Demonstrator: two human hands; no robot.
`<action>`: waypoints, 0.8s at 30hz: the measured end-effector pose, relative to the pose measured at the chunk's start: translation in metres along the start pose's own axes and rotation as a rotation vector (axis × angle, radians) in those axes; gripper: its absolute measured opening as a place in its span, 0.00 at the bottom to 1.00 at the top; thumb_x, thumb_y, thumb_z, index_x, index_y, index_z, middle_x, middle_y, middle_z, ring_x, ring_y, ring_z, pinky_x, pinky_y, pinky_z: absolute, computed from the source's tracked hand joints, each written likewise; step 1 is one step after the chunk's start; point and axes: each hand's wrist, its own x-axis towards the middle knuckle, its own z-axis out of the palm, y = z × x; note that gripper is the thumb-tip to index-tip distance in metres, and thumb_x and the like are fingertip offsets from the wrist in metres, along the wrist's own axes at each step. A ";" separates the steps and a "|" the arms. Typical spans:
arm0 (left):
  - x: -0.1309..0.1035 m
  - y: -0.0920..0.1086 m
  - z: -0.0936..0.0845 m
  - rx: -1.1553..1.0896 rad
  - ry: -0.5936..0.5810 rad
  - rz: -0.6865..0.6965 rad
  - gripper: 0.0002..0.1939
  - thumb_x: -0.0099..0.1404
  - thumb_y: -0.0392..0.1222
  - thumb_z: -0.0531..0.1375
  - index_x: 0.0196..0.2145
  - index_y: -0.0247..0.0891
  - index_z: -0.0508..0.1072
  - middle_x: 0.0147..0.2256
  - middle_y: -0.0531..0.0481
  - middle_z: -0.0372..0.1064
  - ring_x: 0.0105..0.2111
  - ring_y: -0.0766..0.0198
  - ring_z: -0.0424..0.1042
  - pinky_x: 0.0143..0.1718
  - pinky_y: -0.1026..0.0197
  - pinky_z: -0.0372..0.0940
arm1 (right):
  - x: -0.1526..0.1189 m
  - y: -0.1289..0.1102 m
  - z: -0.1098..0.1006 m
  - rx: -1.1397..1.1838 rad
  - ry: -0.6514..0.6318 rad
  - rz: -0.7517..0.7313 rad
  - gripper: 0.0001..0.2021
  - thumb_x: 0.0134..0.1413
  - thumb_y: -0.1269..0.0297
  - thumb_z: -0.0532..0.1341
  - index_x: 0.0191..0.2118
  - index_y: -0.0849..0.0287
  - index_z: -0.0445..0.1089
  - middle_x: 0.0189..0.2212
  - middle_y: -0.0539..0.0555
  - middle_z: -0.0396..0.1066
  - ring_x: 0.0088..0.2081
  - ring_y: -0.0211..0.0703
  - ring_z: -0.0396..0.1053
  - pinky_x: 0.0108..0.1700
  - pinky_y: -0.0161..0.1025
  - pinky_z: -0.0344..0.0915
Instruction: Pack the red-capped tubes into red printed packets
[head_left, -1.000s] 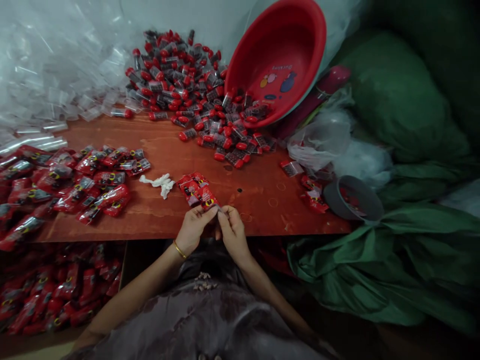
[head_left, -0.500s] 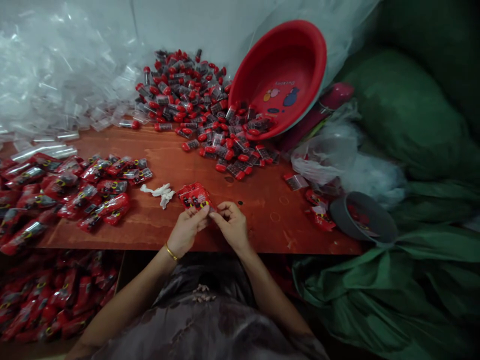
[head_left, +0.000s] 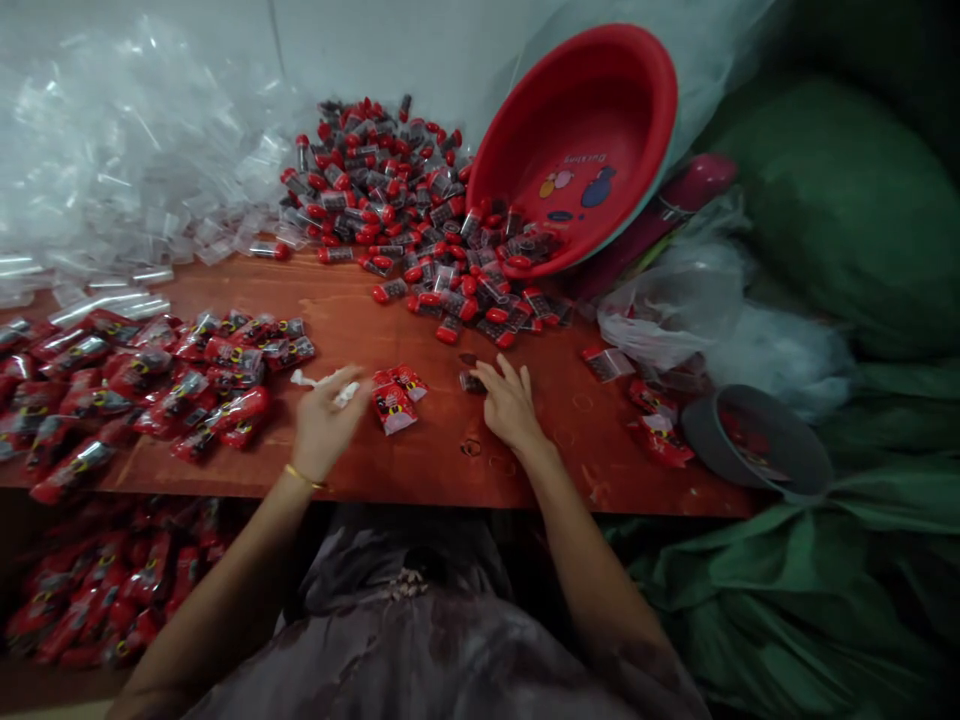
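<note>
My right hand [head_left: 511,405] is over the table, right of centre, with its outer fingers spread. At its fingertips is a small clear bottle with dark contents [head_left: 471,382]; the thumb is mostly hidden. My left hand [head_left: 328,420], with a gold bangle at the wrist, hovers over a crumpled white scrap [head_left: 346,394]. It looks empty, its fingers loosely apart and slightly blurred. Between the hands, red printed packets [head_left: 394,402] lie on the wooden table [head_left: 420,470], touched by neither hand.
Red-capped bottles [head_left: 375,190] are heaped at the back, spilling from a tilted red basin [head_left: 600,120]. Filled red packets [head_left: 172,380] cover the table's left. Clear plastic sleeves [head_left: 127,150] pile behind them. A grey bowl [head_left: 701,440] and plastic bags [head_left: 780,350] stand right.
My hands have parted and let go of the red packets, which now lie on the table. My left hand moved left, my right hand moved right to the small bottle. The view shifted slightly.
</note>
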 end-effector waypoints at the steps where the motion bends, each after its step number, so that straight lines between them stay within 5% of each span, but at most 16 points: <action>1: -0.007 -0.002 0.012 0.199 -0.089 0.106 0.19 0.53 0.49 0.64 0.41 0.37 0.75 0.49 0.39 0.71 0.55 0.45 0.63 0.58 0.42 0.54 | -0.011 -0.001 -0.004 0.016 0.012 -0.020 0.26 0.47 0.80 0.49 0.51 0.56 0.68 0.56 0.54 0.65 0.63 0.53 0.50 0.62 0.64 0.43; 6: -0.021 -0.010 0.035 0.803 -0.236 0.355 0.22 0.60 0.45 0.58 0.52 0.35 0.70 0.60 0.34 0.58 0.62 0.41 0.50 0.60 0.38 0.46 | -0.027 -0.032 -0.017 0.030 0.138 -0.097 0.16 0.57 0.69 0.52 0.48 0.58 0.71 0.53 0.58 0.68 0.59 0.50 0.57 0.61 0.55 0.49; 10: -0.026 -0.012 0.026 0.842 -0.222 0.384 0.22 0.62 0.48 0.56 0.52 0.36 0.70 0.58 0.35 0.60 0.62 0.42 0.51 0.58 0.39 0.51 | -0.002 -0.071 0.002 -0.033 0.045 -0.238 0.20 0.57 0.62 0.56 0.55 0.61 0.66 0.57 0.61 0.64 0.60 0.54 0.55 0.62 0.54 0.46; 14: -0.034 -0.005 0.014 0.679 -0.153 0.388 0.18 0.63 0.48 0.55 0.47 0.40 0.73 0.52 0.41 0.69 0.56 0.49 0.62 0.54 0.46 0.58 | 0.018 -0.087 0.026 -0.017 0.018 -0.182 0.15 0.62 0.66 0.52 0.50 0.55 0.70 0.51 0.57 0.70 0.56 0.50 0.60 0.60 0.55 0.46; 16: -0.037 0.003 0.011 0.573 -0.134 0.286 0.17 0.63 0.50 0.54 0.40 0.39 0.77 0.40 0.43 0.76 0.44 0.53 0.72 0.45 0.53 0.65 | 0.018 -0.087 0.025 0.005 0.083 -0.123 0.14 0.63 0.68 0.51 0.46 0.54 0.72 0.46 0.54 0.74 0.52 0.48 0.63 0.60 0.54 0.45; 19: -0.038 0.015 0.018 0.326 -0.249 -0.002 0.24 0.62 0.58 0.53 0.29 0.35 0.78 0.23 0.47 0.74 0.26 0.59 0.73 0.30 0.61 0.65 | 0.005 -0.087 0.008 0.006 0.210 -0.091 0.14 0.63 0.66 0.52 0.45 0.51 0.73 0.45 0.53 0.75 0.51 0.46 0.64 0.61 0.54 0.41; 21: -0.037 0.020 0.030 0.054 -0.333 -0.199 0.25 0.58 0.61 0.56 0.28 0.34 0.77 0.24 0.46 0.74 0.24 0.61 0.72 0.25 0.63 0.63 | -0.008 -0.091 -0.008 -0.015 0.233 -0.114 0.14 0.63 0.66 0.52 0.47 0.48 0.72 0.48 0.51 0.74 0.53 0.46 0.63 0.62 0.54 0.39; 24: -0.036 0.021 0.049 -0.298 -0.288 -0.366 0.24 0.51 0.60 0.62 0.33 0.34 0.77 0.28 0.46 0.75 0.24 0.62 0.72 0.23 0.64 0.63 | -0.028 -0.097 -0.023 -0.016 0.208 -0.124 0.16 0.61 0.67 0.52 0.49 0.43 0.70 0.51 0.49 0.71 0.56 0.47 0.61 0.62 0.56 0.39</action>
